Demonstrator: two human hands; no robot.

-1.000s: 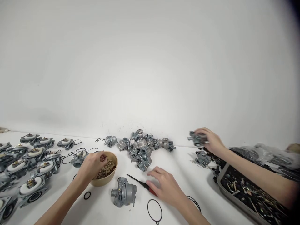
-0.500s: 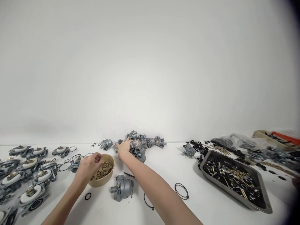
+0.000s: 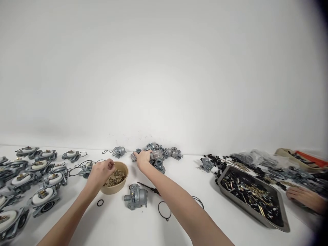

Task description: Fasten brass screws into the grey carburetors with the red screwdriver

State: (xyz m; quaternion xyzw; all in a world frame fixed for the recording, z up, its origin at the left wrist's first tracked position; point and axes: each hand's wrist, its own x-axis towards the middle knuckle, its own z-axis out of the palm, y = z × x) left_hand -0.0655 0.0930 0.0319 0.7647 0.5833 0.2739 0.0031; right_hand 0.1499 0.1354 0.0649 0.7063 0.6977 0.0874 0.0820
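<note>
My left hand [image 3: 101, 172] hovers over the rim of a tan bowl [image 3: 115, 188] of small brass parts, its fingers pinched together on something too small to make out. My right hand [image 3: 143, 159] reaches far forward to a heap of grey metal carburetor bodies [image 3: 164, 154] by the wall and closes on one of them. A single carburetor body [image 3: 136, 197] stands on the white table in front of the bowl. A screwdriver [image 3: 150, 188] lies just right of it, partly under my right forearm.
Rows of carburetor halves with white discs [image 3: 33, 181] fill the left side. Black O-rings [image 3: 164, 210] lie loose near me. A metal tray [image 3: 266, 222] of small parts sits at right, with black bits and bags behind. Another person's hand [image 3: 302, 197] rests right of the tray.
My right hand left the screwdriver and went forward to the carburetor heap, where it now grips a body. The other person's hand drew back from the heap's right to beside the tray.
</note>
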